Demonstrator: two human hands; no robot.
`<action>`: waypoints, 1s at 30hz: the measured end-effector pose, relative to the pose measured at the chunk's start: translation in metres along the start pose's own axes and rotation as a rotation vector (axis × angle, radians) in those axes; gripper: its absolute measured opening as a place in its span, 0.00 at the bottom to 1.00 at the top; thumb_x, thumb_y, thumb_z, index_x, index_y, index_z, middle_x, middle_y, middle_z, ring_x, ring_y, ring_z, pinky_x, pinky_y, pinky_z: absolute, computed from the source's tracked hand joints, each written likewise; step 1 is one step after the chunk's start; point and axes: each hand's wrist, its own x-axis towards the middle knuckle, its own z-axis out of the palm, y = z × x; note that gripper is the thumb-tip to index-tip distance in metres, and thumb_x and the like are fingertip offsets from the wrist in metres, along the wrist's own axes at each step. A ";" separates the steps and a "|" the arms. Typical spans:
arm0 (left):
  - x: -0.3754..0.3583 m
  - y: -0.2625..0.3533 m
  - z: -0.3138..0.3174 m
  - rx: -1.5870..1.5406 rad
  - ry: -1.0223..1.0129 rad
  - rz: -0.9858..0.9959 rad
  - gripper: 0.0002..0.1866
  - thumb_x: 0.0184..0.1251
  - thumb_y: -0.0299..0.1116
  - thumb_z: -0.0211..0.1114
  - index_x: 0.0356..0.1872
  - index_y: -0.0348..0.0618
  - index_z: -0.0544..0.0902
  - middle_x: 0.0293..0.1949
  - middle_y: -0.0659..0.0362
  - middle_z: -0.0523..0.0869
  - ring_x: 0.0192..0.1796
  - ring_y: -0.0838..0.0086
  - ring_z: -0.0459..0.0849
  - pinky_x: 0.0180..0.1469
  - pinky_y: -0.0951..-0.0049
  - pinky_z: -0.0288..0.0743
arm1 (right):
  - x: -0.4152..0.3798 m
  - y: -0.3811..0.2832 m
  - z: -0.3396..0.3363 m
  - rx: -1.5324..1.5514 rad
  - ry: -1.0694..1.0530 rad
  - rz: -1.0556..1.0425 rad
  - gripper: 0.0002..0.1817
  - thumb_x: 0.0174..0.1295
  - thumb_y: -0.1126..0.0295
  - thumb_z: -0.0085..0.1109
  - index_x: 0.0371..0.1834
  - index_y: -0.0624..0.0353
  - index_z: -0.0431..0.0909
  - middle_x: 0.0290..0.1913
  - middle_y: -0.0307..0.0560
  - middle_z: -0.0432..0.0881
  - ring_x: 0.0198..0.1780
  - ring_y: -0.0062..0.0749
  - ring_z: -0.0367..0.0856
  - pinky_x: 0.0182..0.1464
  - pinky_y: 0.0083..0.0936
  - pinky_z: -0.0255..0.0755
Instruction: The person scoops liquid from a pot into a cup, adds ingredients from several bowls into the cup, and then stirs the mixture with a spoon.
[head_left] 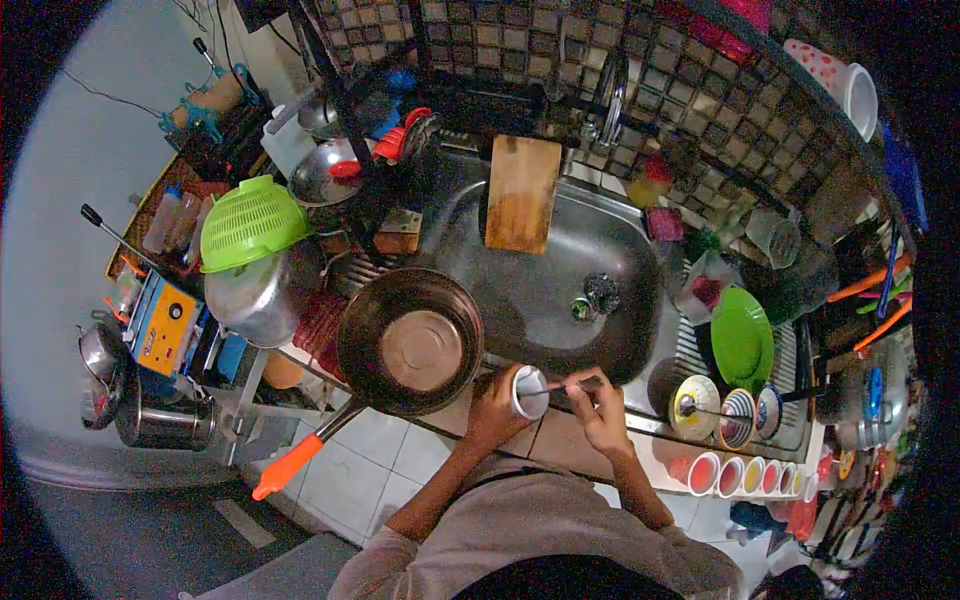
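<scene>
My left hand is wrapped round a small white cup at the front edge of the sink. The cup tilts so its opening faces right and up. In my right hand is the handle of a thin utensil, pinched between the fingers, and its far end is inside the cup. What the cup contains is too small to tell. Just left of my left hand, a dark frying pan with an orange handle rests at the sink's left edge.
A wooden board leans at the sink's back. A green plate, bowls and a row of cups with coloured contents stand right. Left are a green colander over a metal bowl and an orange-and-blue box.
</scene>
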 end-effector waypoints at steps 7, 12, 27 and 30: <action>0.002 0.002 -0.001 -0.028 -0.035 -0.030 0.42 0.34 0.38 0.75 0.54 0.41 0.63 0.46 0.49 0.76 0.49 0.56 0.75 0.50 0.62 0.70 | -0.002 -0.008 0.003 -0.107 -0.024 -0.023 0.08 0.61 0.67 0.49 0.34 0.62 0.70 0.29 0.48 0.79 0.30 0.29 0.78 0.35 0.23 0.69; 0.001 0.008 -0.005 -0.002 -0.059 -0.077 0.41 0.35 0.37 0.74 0.54 0.40 0.63 0.47 0.49 0.75 0.50 0.55 0.75 0.51 0.62 0.69 | -0.002 -0.008 0.003 -0.148 -0.004 -0.059 0.08 0.61 0.67 0.49 0.35 0.61 0.71 0.30 0.49 0.79 0.33 0.32 0.79 0.36 0.24 0.70; 0.005 0.011 -0.010 -0.073 -0.140 -0.101 0.41 0.39 0.38 0.71 0.57 0.40 0.61 0.51 0.48 0.72 0.52 0.54 0.72 0.50 0.61 0.68 | -0.001 -0.005 0.007 -0.169 0.029 -0.202 0.06 0.61 0.69 0.49 0.33 0.60 0.70 0.16 0.36 0.71 0.16 0.14 0.65 0.19 0.15 0.58; 0.005 0.013 -0.011 -0.055 -0.180 -0.139 0.41 0.39 0.39 0.71 0.57 0.41 0.60 0.50 0.48 0.72 0.52 0.54 0.72 0.49 0.60 0.68 | -0.001 -0.006 0.007 -0.136 0.031 -0.176 0.06 0.61 0.69 0.49 0.33 0.60 0.70 0.16 0.37 0.70 0.16 0.14 0.64 0.19 0.16 0.58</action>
